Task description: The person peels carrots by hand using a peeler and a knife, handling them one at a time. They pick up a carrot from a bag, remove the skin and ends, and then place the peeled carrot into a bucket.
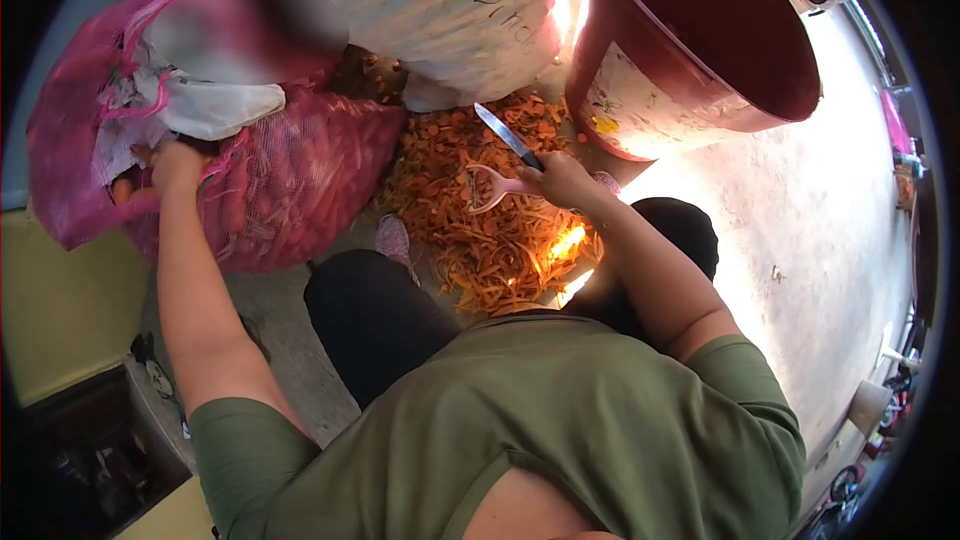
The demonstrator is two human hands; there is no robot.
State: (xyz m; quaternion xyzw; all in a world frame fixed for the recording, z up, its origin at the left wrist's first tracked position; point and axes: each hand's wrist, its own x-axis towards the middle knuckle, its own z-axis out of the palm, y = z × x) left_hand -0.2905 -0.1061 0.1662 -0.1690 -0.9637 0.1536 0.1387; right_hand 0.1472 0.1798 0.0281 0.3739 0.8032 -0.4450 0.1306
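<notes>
Position: standing in the room, noting outward from the worker's body. The green shirt [500, 420] is leaning over bent knees, and a heap of orange peelings [450, 240] is lying loose on the floor just beyond. It is looking light, limp and probably damp.

Right hand [562, 180]: fingers are closing around two tools at once. The knife [500, 128] is pointing its bare blade up and away; the pale pink peeler [514, 186] is hanging over the peelings. Both are seeming light and stiff; their handles are offering the only safe hold, the blade edge being the hazard.

Left hand [178, 164]: it is resting at the mouth of the pink mesh sack [300, 170], fingertips partly hidden. Cannot tell whether they are grasping anything. A carrot [122, 190] is showing just beside it; more are pressing against the mesh. Judgement: each is being firm, light enough for one hand, perhaps slick if wet, liable to snap; best hold is around the thick part. The full sack is likely being heavy and slumping, its gathered neck giving better purchase than thin mesh.

Farther: a white sack [440, 20] is standing behind the heap, a dark red tub [640, 60] beside it.
</notes>
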